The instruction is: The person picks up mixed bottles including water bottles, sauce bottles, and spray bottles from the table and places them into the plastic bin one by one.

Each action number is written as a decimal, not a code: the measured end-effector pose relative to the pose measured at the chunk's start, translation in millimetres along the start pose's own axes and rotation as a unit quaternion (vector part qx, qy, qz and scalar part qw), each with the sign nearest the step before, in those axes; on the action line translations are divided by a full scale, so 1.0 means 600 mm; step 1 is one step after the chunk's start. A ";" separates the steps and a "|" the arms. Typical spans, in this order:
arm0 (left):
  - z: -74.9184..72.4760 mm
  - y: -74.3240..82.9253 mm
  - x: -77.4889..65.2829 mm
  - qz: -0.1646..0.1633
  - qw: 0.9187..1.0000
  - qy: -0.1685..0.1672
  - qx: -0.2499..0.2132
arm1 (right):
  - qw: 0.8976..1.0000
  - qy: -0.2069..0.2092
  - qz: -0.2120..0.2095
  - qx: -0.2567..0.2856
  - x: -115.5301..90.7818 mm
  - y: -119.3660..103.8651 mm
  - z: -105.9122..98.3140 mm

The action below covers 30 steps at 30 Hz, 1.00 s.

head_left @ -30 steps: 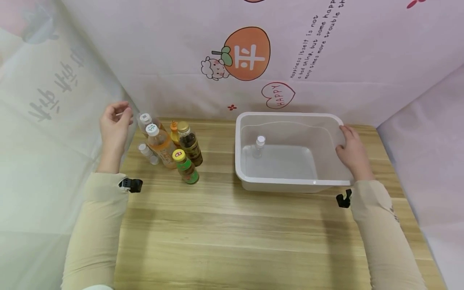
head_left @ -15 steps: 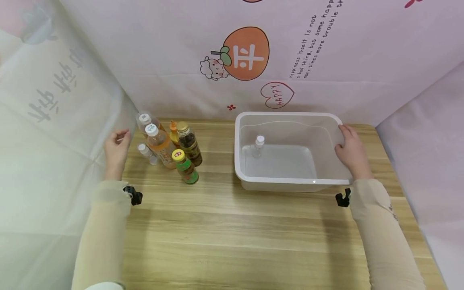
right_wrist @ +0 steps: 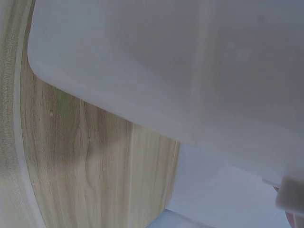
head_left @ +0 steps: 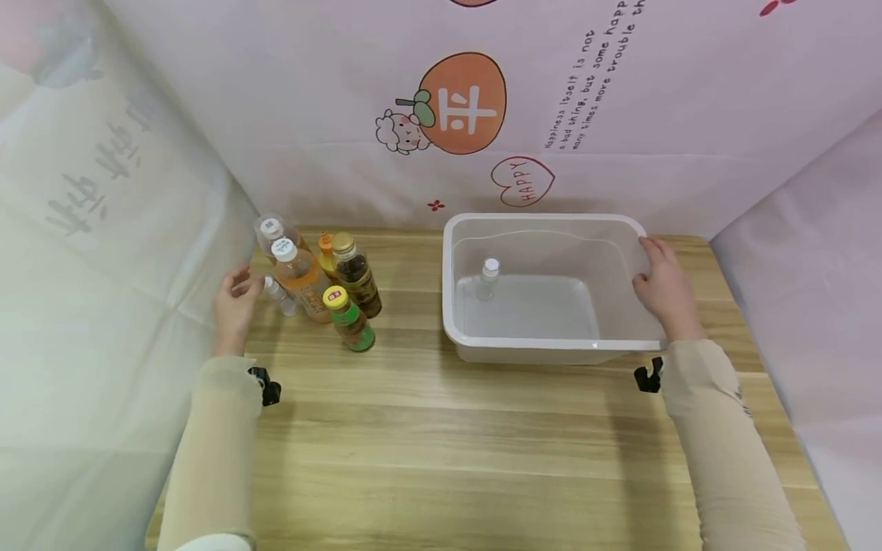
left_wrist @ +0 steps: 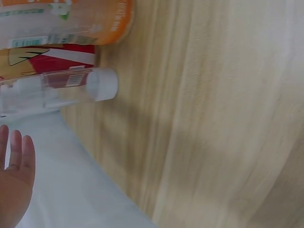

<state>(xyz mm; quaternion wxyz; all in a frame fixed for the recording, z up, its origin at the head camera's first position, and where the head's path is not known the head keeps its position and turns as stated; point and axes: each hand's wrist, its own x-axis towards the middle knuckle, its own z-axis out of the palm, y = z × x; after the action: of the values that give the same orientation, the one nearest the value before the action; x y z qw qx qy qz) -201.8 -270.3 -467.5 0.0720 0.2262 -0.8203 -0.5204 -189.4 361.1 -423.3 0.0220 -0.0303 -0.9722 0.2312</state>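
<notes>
My left hand (head_left: 236, 306) is beside a small clear bottle with a white cap (head_left: 279, 297), fingertips close to the cap. In the left wrist view the fingers (left_wrist: 15, 147) are fairly straight, with a gap between them and the bottle. My right hand (head_left: 664, 289) grips the right rim of a white plastic tub (head_left: 551, 344), thumb on the inner side. The tub's wall (right_wrist: 142, 71) fills most of the right wrist view. Another small clear bottle with a white cap (head_left: 489, 279) stands upright inside the tub, toward its left.
Right of the small bottle stand two orange-tinted drink bottles (head_left: 303, 283), a yellow squeeze bottle (head_left: 327, 256), a dark sauce bottle (head_left: 358, 279) and a green-labelled jar with a yellow lid (head_left: 350, 325). Printed cloth walls (head_left: 331, 176) border the wooden table (head_left: 441, 459).
My left hand has come down from above the tall bottles' left side, then moved right to the small clear bottle. The right hand and tub have stayed put.
</notes>
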 end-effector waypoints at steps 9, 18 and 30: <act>0.001 -0.022 -0.006 -0.030 0.999 -0.014 -0.007 | 1.000 0.004 -0.016 0.010 0.003 -0.006 0.005; 0.007 -0.033 -0.010 -0.029 0.998 -0.048 -0.010 | 1.000 0.019 -0.024 0.003 0.000 0.000 0.004; 0.018 -0.027 -0.013 -0.015 0.998 -0.055 0.012 | 1.000 0.022 -0.016 0.000 -0.006 0.001 -0.002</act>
<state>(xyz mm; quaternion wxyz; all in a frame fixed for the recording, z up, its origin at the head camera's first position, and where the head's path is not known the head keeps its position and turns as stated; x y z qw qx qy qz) -193.8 -263.8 -485.9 0.0160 0.2103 -0.8256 -0.5234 -185.6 361.9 -422.6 0.0472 -0.0197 -0.9718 0.2302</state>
